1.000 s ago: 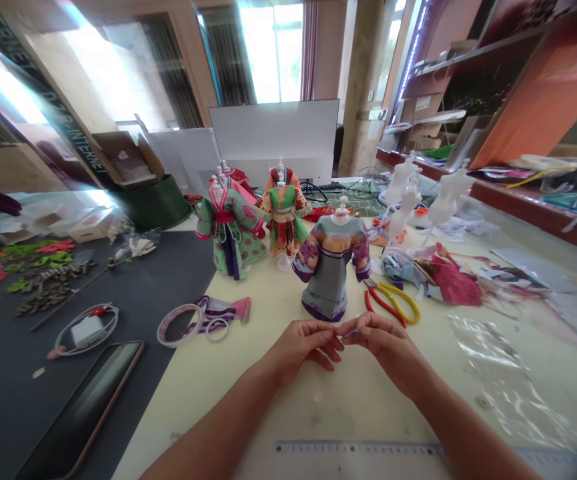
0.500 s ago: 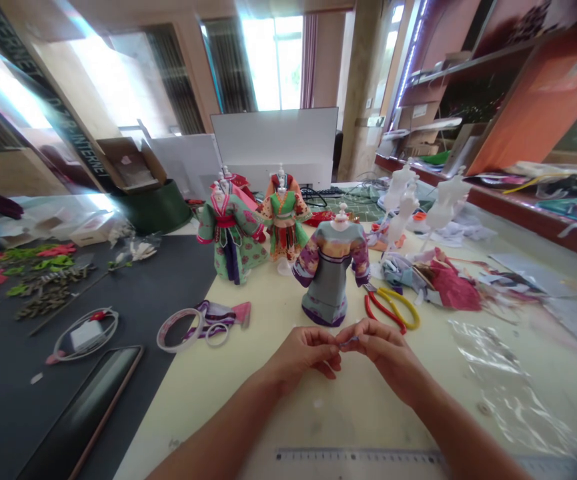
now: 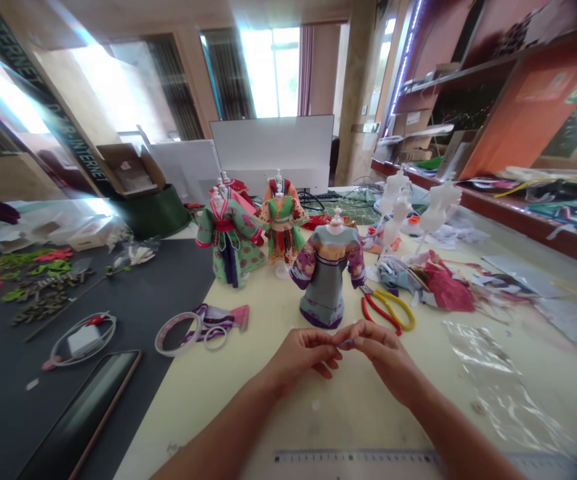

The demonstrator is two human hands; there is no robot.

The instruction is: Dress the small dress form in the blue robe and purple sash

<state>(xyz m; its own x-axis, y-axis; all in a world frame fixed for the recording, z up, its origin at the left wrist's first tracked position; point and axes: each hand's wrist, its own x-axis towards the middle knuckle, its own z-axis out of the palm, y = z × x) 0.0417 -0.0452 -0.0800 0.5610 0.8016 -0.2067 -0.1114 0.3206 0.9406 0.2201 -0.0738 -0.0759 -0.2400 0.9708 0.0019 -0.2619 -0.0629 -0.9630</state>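
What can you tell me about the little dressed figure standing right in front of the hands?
The small mannequin stands upright on the pale yellow table, just beyond the left hand and right hand, which do not touch it. It has a white neck knob on top and wears what looks like a folded paper robe: grey-green body and skirt, wide purple patterned sleeves spread outward, a yellowish chest band and a purple hem. Red and yellow-handled scissors lie close on its right.

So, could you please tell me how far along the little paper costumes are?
Three dressed mannequins stand finished-looking, nearest the grey-and-purple paper robe. Both hands, left hand and right hand, pinch a tiny pale piece between them. Bare white mannequins stand behind, undressed.
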